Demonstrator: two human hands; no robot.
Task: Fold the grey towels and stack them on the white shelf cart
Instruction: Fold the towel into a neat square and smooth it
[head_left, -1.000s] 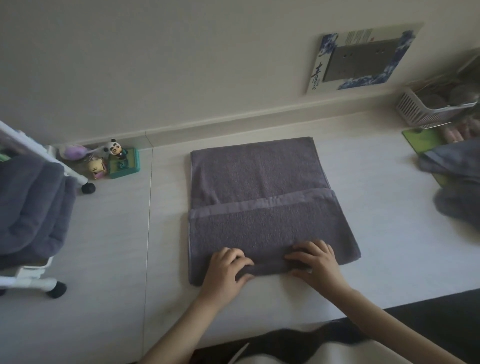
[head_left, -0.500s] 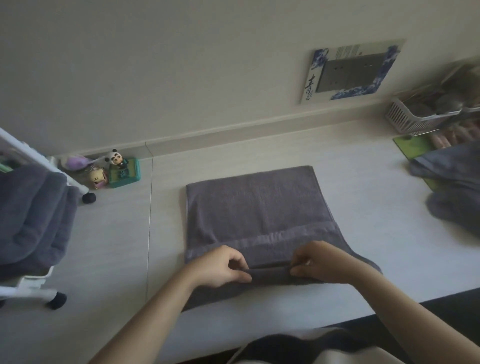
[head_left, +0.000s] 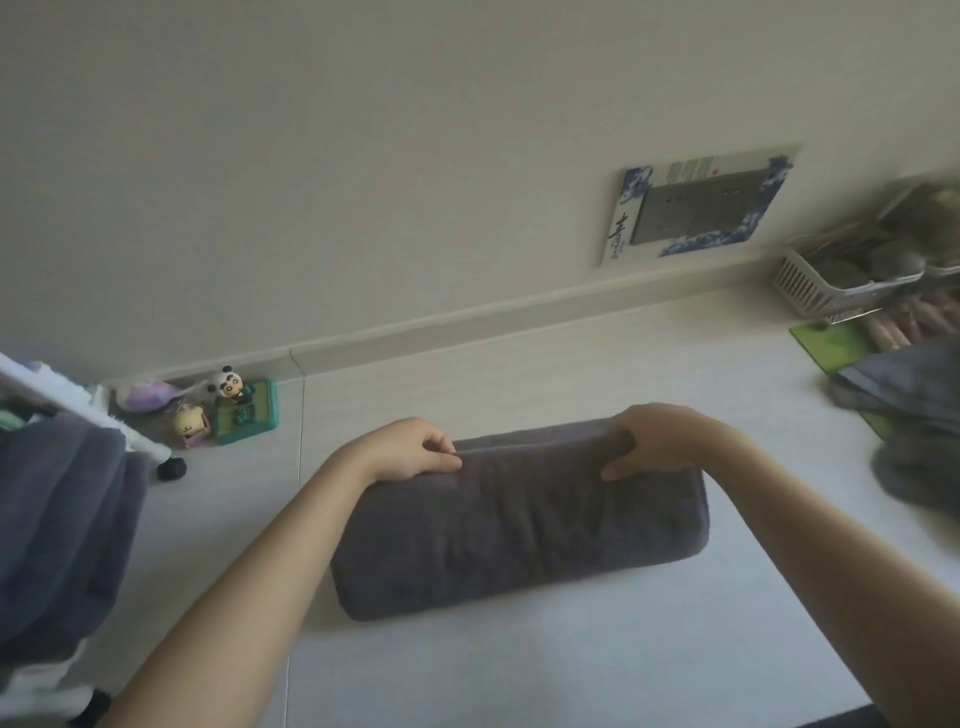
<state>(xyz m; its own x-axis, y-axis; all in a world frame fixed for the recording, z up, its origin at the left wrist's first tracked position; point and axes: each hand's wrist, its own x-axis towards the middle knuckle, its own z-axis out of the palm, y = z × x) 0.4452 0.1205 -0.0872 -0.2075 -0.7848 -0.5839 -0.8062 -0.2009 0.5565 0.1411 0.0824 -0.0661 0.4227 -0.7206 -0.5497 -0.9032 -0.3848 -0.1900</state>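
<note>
A grey towel (head_left: 519, 525) lies on the pale floor, folded into a thick narrow bundle running left to right. My left hand (head_left: 410, 449) pinches its far edge near the left end. Towards the right end of that far edge, my right hand (head_left: 657, 439) grips the towel with fingers curled over the fold. At the left stands the white shelf cart (head_left: 78, 410) on black castors, with folded grey towels (head_left: 57, 525) stacked on it. More unfolded grey towels (head_left: 914, 415) lie in a heap at the right edge.
Small toy figures and a green toy (head_left: 244, 415) sit by the skirting board next to the cart. A white slotted basket (head_left: 831, 291) and a green mat (head_left: 831, 343) stand at the far right. A blue-and-white frame (head_left: 701, 208) leans against the wall.
Both hands have carried the towel's near part forward over the rest, so the flat towel is now a thick narrow bundle. The hands now sit at its far edge.
</note>
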